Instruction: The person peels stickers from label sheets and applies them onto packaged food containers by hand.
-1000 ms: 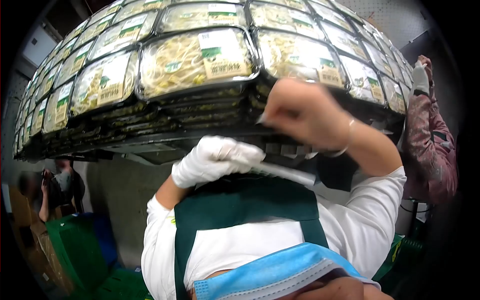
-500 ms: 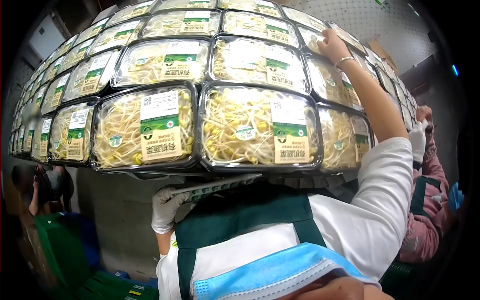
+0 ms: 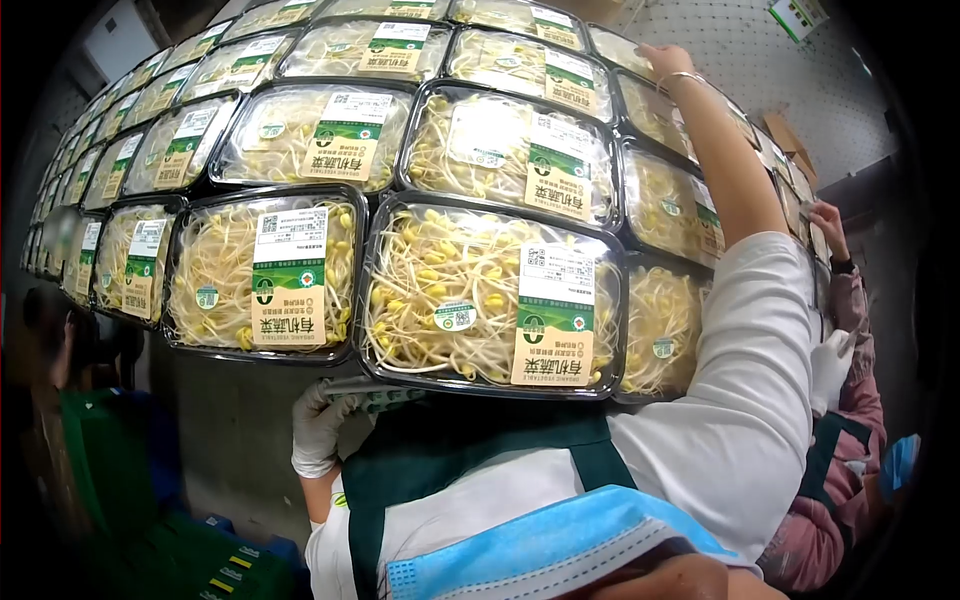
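Clear-lidded black trays of bean sprouts [image 3: 485, 300] stand packed in rows in front of me, each with a green and tan paper label. My right hand [image 3: 668, 62], bare and with a band at the wrist, reaches to a tray [image 3: 618, 45] in a far row. Its fingertips are bent together at the lid; anything between them is too small to make out. My left hand [image 3: 322, 415], in a white glove, is closed on a sheet of green stickers [image 3: 385, 397] below the front trays. The near trays hide part of that sheet.
A co-worker in pink sleeves [image 3: 845, 400] stands at the right, a bare hand [image 3: 828, 225] at the trays and a white-gloved hand [image 3: 832, 365] lower down. Green crates [image 3: 110, 470] are at lower left. Another person [image 3: 60, 340] is at far left.
My right hand has moved to a tray one row farther away. The view has shifted, and the sticker sheet is more hidden. The co-worker's hands have moved apart.
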A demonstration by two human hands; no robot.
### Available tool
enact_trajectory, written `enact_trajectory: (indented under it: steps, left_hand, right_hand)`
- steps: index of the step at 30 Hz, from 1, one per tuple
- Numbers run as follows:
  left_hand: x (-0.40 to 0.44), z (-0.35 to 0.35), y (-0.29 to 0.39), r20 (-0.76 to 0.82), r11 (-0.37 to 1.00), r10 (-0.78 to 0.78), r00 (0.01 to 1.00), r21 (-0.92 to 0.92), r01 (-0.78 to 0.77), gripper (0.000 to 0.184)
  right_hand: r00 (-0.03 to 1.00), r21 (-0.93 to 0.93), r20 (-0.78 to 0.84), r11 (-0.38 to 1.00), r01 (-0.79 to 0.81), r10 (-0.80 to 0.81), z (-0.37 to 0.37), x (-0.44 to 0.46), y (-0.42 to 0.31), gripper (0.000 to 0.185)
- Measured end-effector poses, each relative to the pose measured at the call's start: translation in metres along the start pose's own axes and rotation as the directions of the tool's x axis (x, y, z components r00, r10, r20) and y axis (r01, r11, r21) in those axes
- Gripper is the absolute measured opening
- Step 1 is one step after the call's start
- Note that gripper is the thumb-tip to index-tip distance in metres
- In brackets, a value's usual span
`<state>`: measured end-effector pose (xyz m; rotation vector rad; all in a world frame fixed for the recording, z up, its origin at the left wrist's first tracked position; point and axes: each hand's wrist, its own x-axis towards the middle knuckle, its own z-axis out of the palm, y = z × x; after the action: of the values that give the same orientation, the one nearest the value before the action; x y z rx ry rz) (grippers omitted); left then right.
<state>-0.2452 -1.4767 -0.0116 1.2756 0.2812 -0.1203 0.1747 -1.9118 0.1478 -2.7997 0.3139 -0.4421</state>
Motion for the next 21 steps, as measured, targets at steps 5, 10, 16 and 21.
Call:
enact_trajectory:
  steps: [5, 10, 16, 21]
  left_hand:
    - [-0.012, 0.008, -0.006, -0.126, 1.000, 0.001, 0.992, -0.011, -0.002, 0.010]
    - [-0.025, 0.007, -0.017, -0.135, 0.995, 0.069, 0.988, 0.075, -0.059, 0.020]
    - [-0.037, 0.008, 0.004, -0.156, 0.984, 0.150, 0.976, 0.116, -0.133, 0.022]
    - [-0.048, -0.002, 0.009, -0.067, 0.862, 0.505, 0.860, -0.005, -0.507, 0.003]
  right_hand:
    - [0.998, -0.314, 0.061, 0.950, -0.001, 0.021, 0.006, -0.003, -0.015, 0.053]
    - [0.980, -0.396, 0.199, 0.917, 0.052, 0.031, 0.022, 0.047, 0.031, 0.049]
    - [0.906, -0.062, 0.239, 0.926, 0.373, -0.349, -0.070, -0.025, -0.051, 0.028]
    - [0.605, 0.583, -0.065, 0.462, 0.669, -0.793, -0.166, -0.284, -0.114, 0.029]
